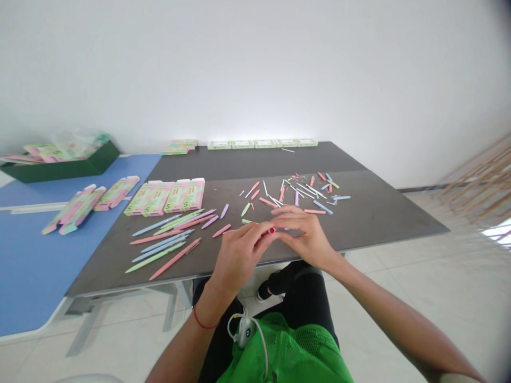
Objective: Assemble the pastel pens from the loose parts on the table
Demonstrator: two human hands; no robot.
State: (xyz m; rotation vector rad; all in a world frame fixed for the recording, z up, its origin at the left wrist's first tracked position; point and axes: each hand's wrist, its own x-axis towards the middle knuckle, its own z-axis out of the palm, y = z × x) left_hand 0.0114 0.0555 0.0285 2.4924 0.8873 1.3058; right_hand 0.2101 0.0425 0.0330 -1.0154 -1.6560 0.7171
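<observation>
My left hand (238, 252) is closed in a pinch on a red pen barrel (272, 230), its round open end facing me. Meeting it from the other side, my right hand (305, 232) has thumb and fingers curled together at that end; what they hold is hidden. Beyond my hands lie loose pen parts, among them a red barrel (314, 211), a blue barrel (323, 207) and white refills (305, 190). A pink pen piece (221, 230) rests near my left hand. To the left several whole pens (175, 260) in red, green, blue and purple lie in a slanting row.
Upright pastel boxes (194, 196) stand behind the pens. Flattened cartons (75, 209) lie on the blue table (24, 271), where a dark green bin (67, 169) holds more packaging. Light green boxes (265, 143) line the dark table's (383, 213) far edge by the wall.
</observation>
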